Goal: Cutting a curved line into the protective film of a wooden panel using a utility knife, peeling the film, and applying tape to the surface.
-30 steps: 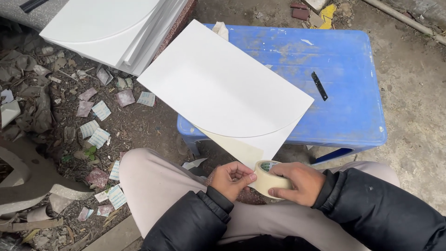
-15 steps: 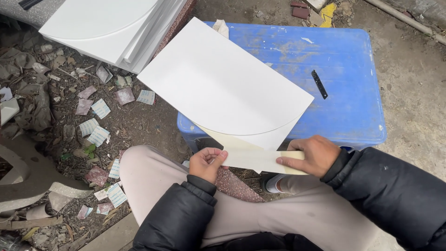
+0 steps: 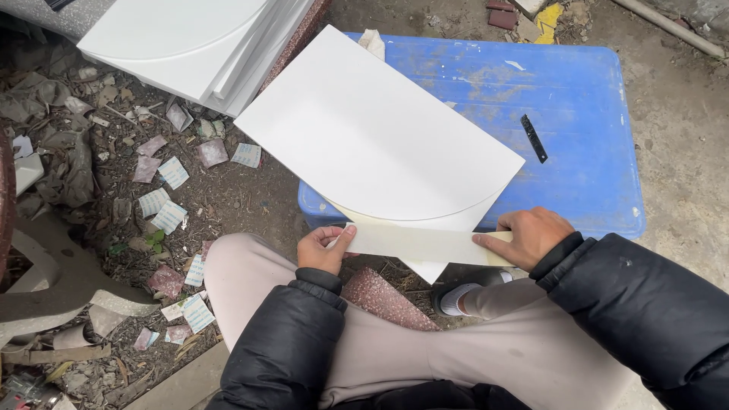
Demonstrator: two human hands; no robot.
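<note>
We see a strip of cream tape (image 3: 421, 244) stretched across the near edge of the white sheets (image 3: 380, 137) on the blue stool (image 3: 577, 114). Our left hand (image 3: 323, 249) pinches its free end with thumb and fingers; our right hand (image 3: 531, 235) is curled over the other end, the roll hidden.

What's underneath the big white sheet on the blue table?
Under the white sheet lies a second pale sheet, its corner poking out below, crossed by the tape strip. The blue table carries both; what else they cover is hidden.
</note>
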